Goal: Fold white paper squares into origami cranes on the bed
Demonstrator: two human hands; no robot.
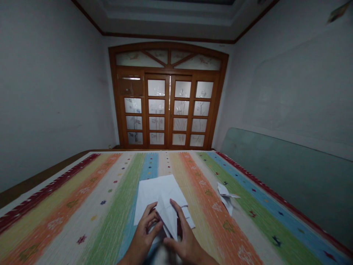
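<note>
Between my two hands is a piece of folded white paper, narrow and pointed, with sharp creases. My left hand grips its left side, thumb and fingers bent around the edge. On the other side, my right hand holds it with the index finger along the right edge and the thumb near the lower tip. Flat white sheets lie on the cloth just beyond and partly beneath my hands. Off to the right rests a separate folded paper piece with flaps sticking out.
A striped, multicoloured tablecloth covers the table. Along the right side stands a pale green glass-like panel. Wooden doors with glass panes close off the far end, with white walls on both sides.
</note>
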